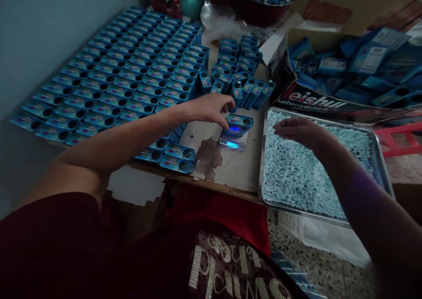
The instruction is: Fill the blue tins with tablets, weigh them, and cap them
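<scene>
A blue tin box (240,124) with a round dark hole in its top stands on a small digital scale (233,144) with a lit display. My left hand (216,107) is at the left side of this box, thumb and fingers apart and curved, holding nothing. Over the upper left part of a metal tray (263,171) hovers my right hand (295,131), palm down with its fingers stretched out. Small pale blue pieces (296,176) fill the tray. Whether the fingertips touch them is hard to tell.
Rows of blue boxes (132,70) cover the table's left side. More boxes (237,61) stand loosely behind the scale. At the back right, a cardboard carton (316,103) holds many blue boxes. A dark red bowl (268,13) and a teal basin (193,4) sit behind.
</scene>
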